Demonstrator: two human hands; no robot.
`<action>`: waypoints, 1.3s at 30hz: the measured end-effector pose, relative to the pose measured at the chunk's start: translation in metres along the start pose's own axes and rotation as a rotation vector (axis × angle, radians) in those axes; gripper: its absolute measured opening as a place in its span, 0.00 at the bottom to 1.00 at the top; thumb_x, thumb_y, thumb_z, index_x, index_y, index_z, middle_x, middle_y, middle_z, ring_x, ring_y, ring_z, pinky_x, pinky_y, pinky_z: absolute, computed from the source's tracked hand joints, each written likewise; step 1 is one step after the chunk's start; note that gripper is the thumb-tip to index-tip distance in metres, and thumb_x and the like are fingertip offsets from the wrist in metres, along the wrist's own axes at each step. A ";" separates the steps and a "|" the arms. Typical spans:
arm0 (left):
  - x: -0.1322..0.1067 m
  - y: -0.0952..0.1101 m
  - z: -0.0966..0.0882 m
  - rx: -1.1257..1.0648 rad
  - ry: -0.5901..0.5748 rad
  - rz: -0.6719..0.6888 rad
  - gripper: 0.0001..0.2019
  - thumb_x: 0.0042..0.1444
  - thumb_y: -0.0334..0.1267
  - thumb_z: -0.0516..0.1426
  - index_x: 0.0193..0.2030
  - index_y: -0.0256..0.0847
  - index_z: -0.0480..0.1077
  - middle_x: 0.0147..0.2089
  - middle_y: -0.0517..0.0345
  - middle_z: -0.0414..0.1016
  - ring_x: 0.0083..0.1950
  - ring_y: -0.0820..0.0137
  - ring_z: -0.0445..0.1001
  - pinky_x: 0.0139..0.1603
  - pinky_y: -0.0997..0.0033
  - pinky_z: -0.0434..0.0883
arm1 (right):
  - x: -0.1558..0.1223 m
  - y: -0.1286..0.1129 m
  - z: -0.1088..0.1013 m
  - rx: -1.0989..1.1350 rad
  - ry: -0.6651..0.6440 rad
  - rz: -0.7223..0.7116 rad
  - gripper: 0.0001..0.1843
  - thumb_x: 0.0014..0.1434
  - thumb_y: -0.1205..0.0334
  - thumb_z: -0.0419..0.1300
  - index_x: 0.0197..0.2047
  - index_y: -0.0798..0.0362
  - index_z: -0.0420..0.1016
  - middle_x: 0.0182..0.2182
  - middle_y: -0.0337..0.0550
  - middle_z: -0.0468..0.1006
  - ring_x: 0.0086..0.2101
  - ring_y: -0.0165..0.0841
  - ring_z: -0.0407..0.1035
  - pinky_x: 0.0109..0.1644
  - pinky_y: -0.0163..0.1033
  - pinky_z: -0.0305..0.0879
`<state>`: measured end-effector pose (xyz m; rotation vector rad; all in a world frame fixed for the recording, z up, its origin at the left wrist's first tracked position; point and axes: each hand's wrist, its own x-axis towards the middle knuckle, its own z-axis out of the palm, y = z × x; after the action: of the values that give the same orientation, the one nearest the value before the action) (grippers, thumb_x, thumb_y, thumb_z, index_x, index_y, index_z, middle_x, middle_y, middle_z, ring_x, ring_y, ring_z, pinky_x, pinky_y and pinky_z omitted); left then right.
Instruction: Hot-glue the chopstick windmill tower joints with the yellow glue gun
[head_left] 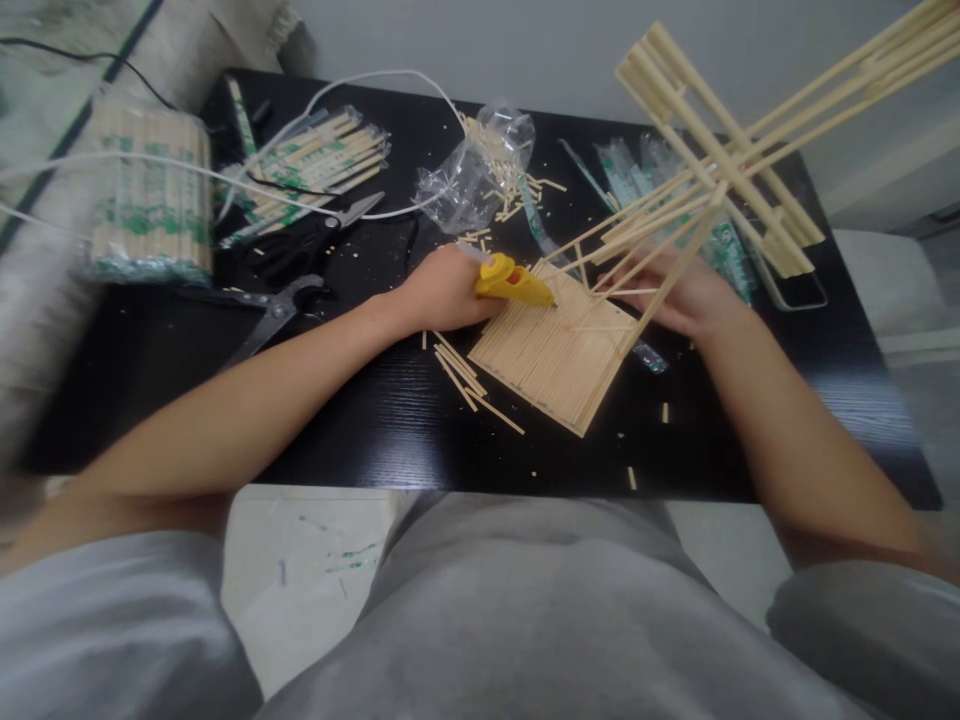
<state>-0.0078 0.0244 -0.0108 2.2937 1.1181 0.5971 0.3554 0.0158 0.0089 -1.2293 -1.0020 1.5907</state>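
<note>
My left hand (442,290) is closed around a yellow glue gun (514,282), its nozzle pointing right over a flat square panel of glued wooden sticks (551,350) on the black table (360,420). My right hand (686,295) rests at the panel's far right corner, fingers curled on the base of a tall frame of long chopsticks (720,150) that rises toward the camera and partly hides the hand.
Black scissors (315,235) and pliers (274,310) lie left of my left hand. Packs of wrapped chopsticks (150,190) (315,160) sit at the back left, a clear bag of stick offcuts (480,165) at the back centre. Loose sticks (465,375) lie beside the panel. White cable (300,205) crosses the table.
</note>
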 end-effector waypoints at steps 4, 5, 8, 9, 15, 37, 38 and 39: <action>-0.001 -0.001 -0.001 0.026 -0.003 0.030 0.13 0.63 0.41 0.70 0.53 0.40 0.84 0.48 0.53 0.86 0.60 0.51 0.87 0.68 0.52 0.80 | 0.012 0.008 -0.011 0.000 -0.034 -0.018 0.16 0.84 0.67 0.70 0.39 0.50 0.84 0.31 0.43 0.87 0.38 0.39 0.89 0.58 0.49 0.90; -0.001 -0.001 -0.002 0.033 -0.006 0.036 0.13 0.64 0.41 0.70 0.53 0.39 0.84 0.49 0.52 0.87 0.60 0.51 0.87 0.68 0.53 0.80 | 0.014 0.010 -0.013 0.004 -0.043 -0.023 0.16 0.84 0.67 0.70 0.39 0.50 0.84 0.31 0.43 0.87 0.38 0.38 0.89 0.58 0.48 0.90; -0.001 0.000 -0.001 0.048 -0.018 0.038 0.13 0.65 0.41 0.70 0.54 0.39 0.84 0.51 0.51 0.88 0.61 0.51 0.87 0.69 0.52 0.80 | 0.017 0.012 -0.017 0.009 -0.070 -0.035 0.15 0.84 0.67 0.70 0.40 0.50 0.85 0.33 0.43 0.89 0.38 0.38 0.90 0.57 0.47 0.91; -0.001 0.000 -0.001 0.050 -0.021 0.032 0.13 0.65 0.41 0.69 0.54 0.39 0.84 0.52 0.50 0.88 0.62 0.50 0.87 0.69 0.52 0.80 | 0.017 0.013 -0.018 0.009 -0.076 -0.039 0.15 0.84 0.67 0.70 0.40 0.51 0.85 0.33 0.43 0.89 0.39 0.38 0.90 0.57 0.47 0.91; -0.001 -0.004 0.003 0.027 0.009 0.022 0.13 0.65 0.40 0.70 0.54 0.40 0.84 0.52 0.51 0.86 0.66 0.48 0.86 0.72 0.50 0.79 | 0.016 0.011 -0.018 0.011 -0.092 -0.042 0.16 0.86 0.68 0.68 0.41 0.52 0.87 0.33 0.42 0.91 0.38 0.36 0.91 0.56 0.46 0.91; -0.002 -0.001 0.000 0.052 0.001 0.046 0.11 0.65 0.38 0.70 0.52 0.39 0.85 0.48 0.52 0.87 0.59 0.52 0.87 0.69 0.50 0.81 | 0.011 0.007 -0.010 -0.001 -0.055 -0.019 0.19 0.85 0.70 0.65 0.38 0.50 0.85 0.32 0.42 0.90 0.37 0.34 0.90 0.53 0.39 0.91; -0.002 -0.001 0.000 0.058 0.002 0.039 0.11 0.65 0.38 0.69 0.51 0.39 0.85 0.48 0.52 0.87 0.58 0.52 0.87 0.68 0.51 0.81 | 0.011 0.006 -0.009 -0.002 -0.052 -0.014 0.19 0.84 0.69 0.66 0.37 0.49 0.84 0.31 0.42 0.90 0.37 0.34 0.90 0.53 0.40 0.91; -0.002 0.000 0.000 0.063 0.002 0.033 0.10 0.65 0.39 0.69 0.51 0.39 0.85 0.47 0.51 0.88 0.57 0.53 0.87 0.67 0.52 0.81 | 0.010 0.006 -0.009 0.000 -0.049 -0.009 0.19 0.84 0.69 0.67 0.37 0.49 0.84 0.31 0.42 0.90 0.38 0.35 0.90 0.54 0.41 0.92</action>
<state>-0.0088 0.0227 -0.0116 2.3700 1.1174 0.5840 0.3616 0.0242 -0.0013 -1.1893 -1.0375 1.6203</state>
